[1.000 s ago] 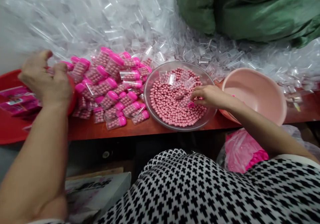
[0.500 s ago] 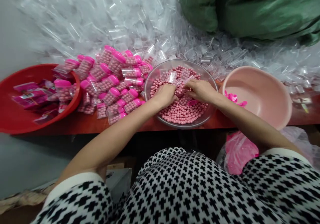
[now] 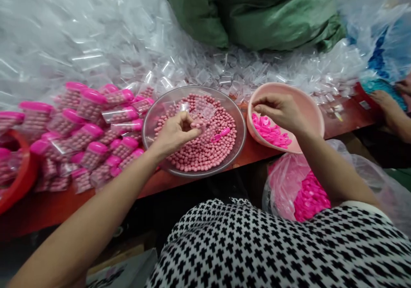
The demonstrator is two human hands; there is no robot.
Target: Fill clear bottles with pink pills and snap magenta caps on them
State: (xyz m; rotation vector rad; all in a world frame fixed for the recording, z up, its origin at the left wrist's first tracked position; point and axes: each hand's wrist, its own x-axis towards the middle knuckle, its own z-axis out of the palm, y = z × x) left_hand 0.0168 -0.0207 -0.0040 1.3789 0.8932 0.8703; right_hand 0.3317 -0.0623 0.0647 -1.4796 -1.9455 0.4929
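Observation:
My left hand (image 3: 175, 133) is closed round a small clear plastic container (image 3: 199, 125) with pink beads in it, mostly hidden by the fingers. It hovers over a round clear bowl (image 3: 148, 144) of loose pink beads (image 3: 202, 153). A bright pink scoop-shaped piece (image 3: 221, 134) lies on those beads. Over the peach basin (image 3: 308, 108) is my right hand (image 3: 279, 110), fingers loosely curved, thumb a little apart, with nothing visible in them. Beneath it, bright pink plastic caps (image 3: 271, 133) lie in the basin.
Bead-filled containers with pink lids (image 3: 93, 125) are heaped at left, beside a red basin (image 3: 24, 172). Clear empty containers (image 3: 135, 43) cover the back, under a green fabric bundle (image 3: 257, 18). A bag of pink pieces (image 3: 310, 196) stands below the table edge. Another person's hand (image 3: 387, 103) shows at right.
My right hand has left the bead bowl and moved right to the peach basin. My left hand has stayed over the beads, now lifted with the container. The view has turned right.

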